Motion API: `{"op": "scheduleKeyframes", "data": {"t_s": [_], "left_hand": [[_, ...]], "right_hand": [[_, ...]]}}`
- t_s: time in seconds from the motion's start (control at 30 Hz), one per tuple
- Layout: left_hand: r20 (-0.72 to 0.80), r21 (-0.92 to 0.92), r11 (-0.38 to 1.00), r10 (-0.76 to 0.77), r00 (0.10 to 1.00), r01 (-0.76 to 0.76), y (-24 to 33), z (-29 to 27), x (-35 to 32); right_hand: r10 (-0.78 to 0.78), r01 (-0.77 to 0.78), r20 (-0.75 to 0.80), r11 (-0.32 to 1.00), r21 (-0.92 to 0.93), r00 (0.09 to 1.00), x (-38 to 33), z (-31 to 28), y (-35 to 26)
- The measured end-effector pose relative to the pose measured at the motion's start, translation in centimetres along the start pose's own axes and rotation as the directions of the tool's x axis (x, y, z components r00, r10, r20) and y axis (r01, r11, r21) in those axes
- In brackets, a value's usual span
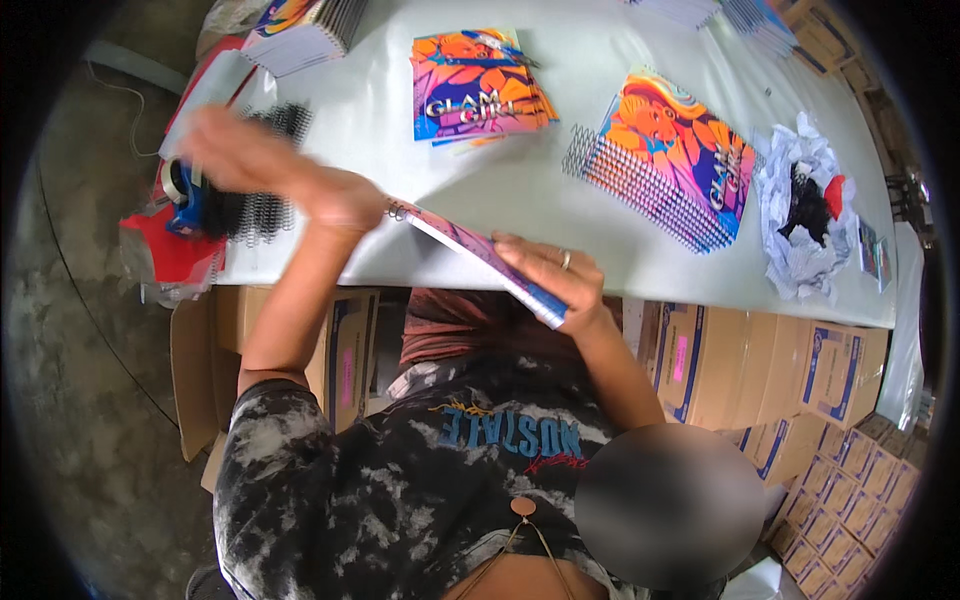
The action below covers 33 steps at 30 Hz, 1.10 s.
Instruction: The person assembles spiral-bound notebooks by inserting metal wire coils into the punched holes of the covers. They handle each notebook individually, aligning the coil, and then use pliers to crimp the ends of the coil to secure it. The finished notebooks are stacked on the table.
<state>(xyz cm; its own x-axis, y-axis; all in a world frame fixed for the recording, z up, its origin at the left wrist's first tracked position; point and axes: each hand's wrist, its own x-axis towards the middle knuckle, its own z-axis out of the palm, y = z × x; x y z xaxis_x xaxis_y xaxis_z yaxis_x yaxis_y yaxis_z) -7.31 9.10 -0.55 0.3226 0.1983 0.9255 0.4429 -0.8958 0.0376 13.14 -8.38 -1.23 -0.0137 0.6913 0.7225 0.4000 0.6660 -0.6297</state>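
Observation:
My right hand [555, 275], with a ring on one finger, grips a notebook [470, 250] by its near right end. The notebook is tilted edge-on over the table's front edge, pages and colourful cover showing. A short bit of spiral wire [397, 209] shows at its far left end. My left hand [270, 175] is stretched out to the left, blurred by motion, its heel beside that wire end. Whether it touches the wire cannot be made out. Below and beyond this hand lies a heap of black spiral coils [265, 215].
On the white-covered table [480, 185] are a pile of illustrated covers [475, 95], a stack of spiral notebooks [665, 160], crumpled paper [790, 250] with black material, and another notebook stack [305, 40]. A blue tape dispenser [187, 205] stands at left. Cardboard boxes [740, 365] sit below.

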Motion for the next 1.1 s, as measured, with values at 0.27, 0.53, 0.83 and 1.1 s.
{"op": "scheduleKeyframes", "data": {"t_s": [0.27, 0.53, 0.83, 1.1], "left_hand": [[0.032, -0.065, 0.979, 0.195, 0.980, -0.193, -0.2, 0.9, -4.1], [0.156, 0.124, 0.945, 0.281, 0.947, -0.301, 5.8, -1.0, 1.2], [-0.021, -0.011, 1.000, -0.003, 1.000, 0.003, 6.2, -0.2, 3.7], [0.676, -0.306, 0.918, 0.023, 0.736, 0.253, 6.3, -2.5, 8.9]], "right_hand": [[-0.020, 0.020, -0.020, 1.000, -0.004, 1.000, -0.2, 0.0, 0.3], [0.046, -0.048, -0.044, 0.998, -0.029, 0.998, -0.6, 0.2, 0.0], [0.095, -0.094, -0.027, 0.995, 0.021, 0.995, -0.2, 0.5, 0.2], [0.353, -0.343, -0.020, 0.919, 0.193, 0.935, -0.3, -2.0, 0.7]]}}
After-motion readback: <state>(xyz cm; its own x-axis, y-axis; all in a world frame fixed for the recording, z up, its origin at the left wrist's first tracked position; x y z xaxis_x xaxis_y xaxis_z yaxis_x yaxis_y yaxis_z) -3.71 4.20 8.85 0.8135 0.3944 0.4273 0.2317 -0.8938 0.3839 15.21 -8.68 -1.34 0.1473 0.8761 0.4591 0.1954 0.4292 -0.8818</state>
